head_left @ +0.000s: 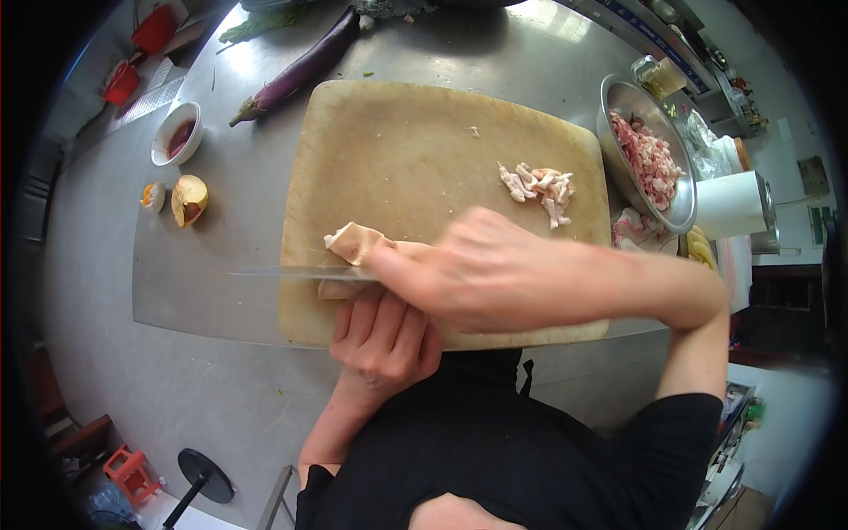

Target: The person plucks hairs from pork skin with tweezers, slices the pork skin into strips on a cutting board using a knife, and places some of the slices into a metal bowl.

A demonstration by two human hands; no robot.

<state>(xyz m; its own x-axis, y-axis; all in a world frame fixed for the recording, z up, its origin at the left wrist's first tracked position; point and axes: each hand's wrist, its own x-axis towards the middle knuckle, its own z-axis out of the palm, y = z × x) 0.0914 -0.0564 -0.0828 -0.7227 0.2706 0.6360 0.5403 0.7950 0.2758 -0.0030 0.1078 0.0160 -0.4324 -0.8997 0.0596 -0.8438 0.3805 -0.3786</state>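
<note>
Two hands meet on my feed at the near side of the cutting board (397,159). The right hand (477,269) is closed round a knife (287,272), its handle hidden. The left hand (384,340) has fingers curled against the pale meat (358,240); with the view blocked, I cannot tell whether it grips. The meat lies on the board, showing on both sides of the blade. I judge it light, soft, somewhat slippery; best held from the near side, fingertips tucked back.
</note>
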